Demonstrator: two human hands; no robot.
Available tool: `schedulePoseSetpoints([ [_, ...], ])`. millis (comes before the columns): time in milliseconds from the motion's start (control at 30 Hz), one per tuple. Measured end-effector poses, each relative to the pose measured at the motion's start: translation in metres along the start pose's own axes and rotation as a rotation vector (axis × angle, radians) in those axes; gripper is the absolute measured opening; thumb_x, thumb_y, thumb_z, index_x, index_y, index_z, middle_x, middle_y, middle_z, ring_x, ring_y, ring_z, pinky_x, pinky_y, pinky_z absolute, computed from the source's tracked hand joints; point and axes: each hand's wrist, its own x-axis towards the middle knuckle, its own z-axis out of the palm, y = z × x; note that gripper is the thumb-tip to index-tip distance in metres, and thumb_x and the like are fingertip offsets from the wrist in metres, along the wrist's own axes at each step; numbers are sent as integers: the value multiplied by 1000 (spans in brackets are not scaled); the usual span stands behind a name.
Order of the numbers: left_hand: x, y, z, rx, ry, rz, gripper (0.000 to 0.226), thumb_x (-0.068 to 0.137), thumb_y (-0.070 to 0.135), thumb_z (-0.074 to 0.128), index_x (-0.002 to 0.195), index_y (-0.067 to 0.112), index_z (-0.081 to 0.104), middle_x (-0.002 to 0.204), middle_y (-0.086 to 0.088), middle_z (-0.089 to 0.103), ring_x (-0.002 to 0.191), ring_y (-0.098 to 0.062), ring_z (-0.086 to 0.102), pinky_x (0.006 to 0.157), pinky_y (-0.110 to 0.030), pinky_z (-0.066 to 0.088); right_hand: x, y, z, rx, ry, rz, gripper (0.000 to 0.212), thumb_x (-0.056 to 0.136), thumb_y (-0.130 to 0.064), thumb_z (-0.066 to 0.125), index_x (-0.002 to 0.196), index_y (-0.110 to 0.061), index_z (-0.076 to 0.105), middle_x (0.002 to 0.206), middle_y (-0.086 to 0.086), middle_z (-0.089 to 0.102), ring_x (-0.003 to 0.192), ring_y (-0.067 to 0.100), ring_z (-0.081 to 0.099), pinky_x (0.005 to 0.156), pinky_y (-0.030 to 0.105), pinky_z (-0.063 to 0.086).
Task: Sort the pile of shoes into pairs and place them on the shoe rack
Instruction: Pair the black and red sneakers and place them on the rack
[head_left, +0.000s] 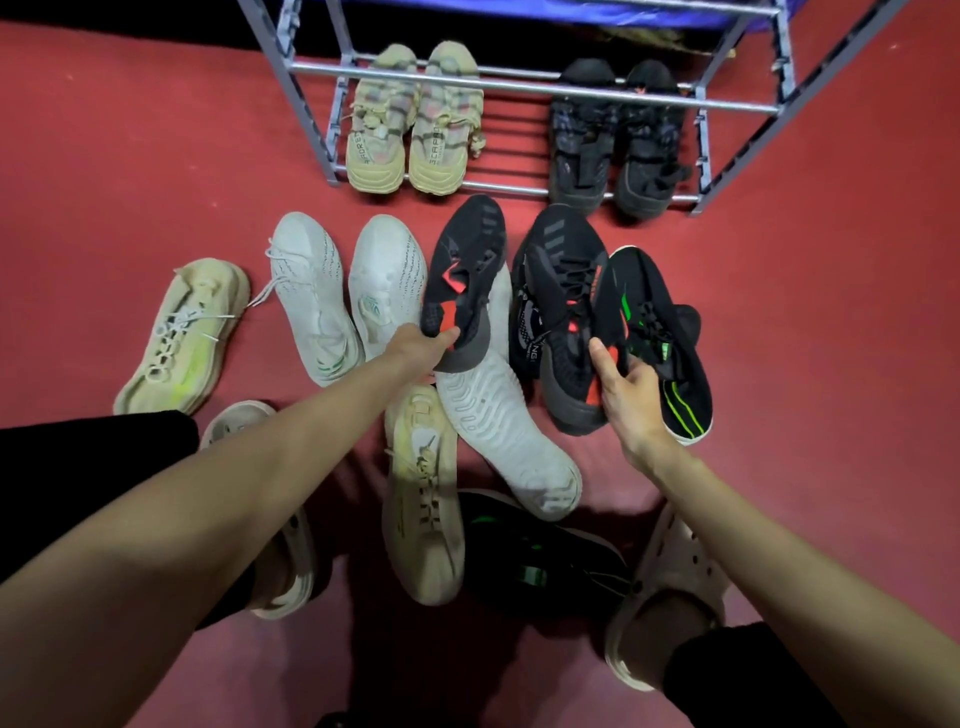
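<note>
Nearest the camera, the person's two feet stood in pale clogs (670, 587) on a red floor (831, 322), with dark trouser legs at the lower corners. Between the feet lay a black shoe with green marks (540, 561) and a cream shoe (423, 499), both in shadow.

Further out, the left hand (423, 345) was closed on the heel of a black shoe with an orange patch (462, 270), thumb on top, the shoe tipped up over a white shoe lying sole upward (506, 415). The right hand (626, 389) gripped the heel of the matching black and orange shoe (558, 312), fingers curled around its collar; a strap on it carried letters, only "NG" readable. Touching that shoe on the right lay another black shoe with green stripes (660, 343).

To the left stood a white pair (348, 291) side by side, and well apart from it a single cream shoe with yellow-green streaks (184, 338).

Farthest off, a grey metal rack (519, 85) stood on the floor. Its lowest bars held a beige pair (410, 119), with toe lettering too blurred to read surely, and a black pair (618, 135). Blue fabric (571, 8) hung above.
</note>
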Motion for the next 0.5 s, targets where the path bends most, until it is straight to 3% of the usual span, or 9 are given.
schedulePoseSetpoints([
  [100, 1, 2, 2, -103, 7, -33, 31, 85, 22, 69, 106, 5, 54, 112, -12, 60, 106, -26, 60, 93, -37, 53, -1, -1, -1, -26, -7, -20, 13, 95, -23, 52, 91, -18, 64, 91, -5, 68, 84, 4, 65, 82, 13, 52],
  [233, -8, 15, -1, -189, -3, -42, 36, 78, 22, 75, 101, 6, 51, 97, -5, 61, 88, -17, 59, 87, -32, 55, -4, -6, 0, -68, -16, -38, 18, 95, -27, 53, 92, -14, 65, 92, 2, 69, 86, 11, 66, 83, 20, 53],
  [333, -22, 36, -13, -290, -85, -106, 31, 81, 31, 64, 99, 9, 53, 86, -7, 60, 74, -16, 60, 67, -27, 57, -10, -12, 3, -116, -10, -61, 30, 94, -30, 54, 99, -2, 65, 95, 9, 70, 89, 17, 66, 83, 26, 53],
  [400, -34, 48, -24, -375, -160, -152, 25, 85, 30, 56, 98, 8, 54, 84, -12, 63, 69, -22, 66, 57, -28, 60, -17, -21, 5, -158, 15, -73, 35, 93, -33, 54, 98, -1, 65, 91, 6, 70, 86, 14, 65, 81, 27, 52],
  [500, -51, 58, -45, -462, -185, -96, 7, 88, 18, 53, 89, 10, 52, 91, -12, 61, 68, -23, 66, 54, -28, 61, -26, -37, 9, -201, 11, -120, 30, 94, -32, 52, 101, -8, 68, 92, 1, 70, 85, 10, 64, 83, 25, 51],
])
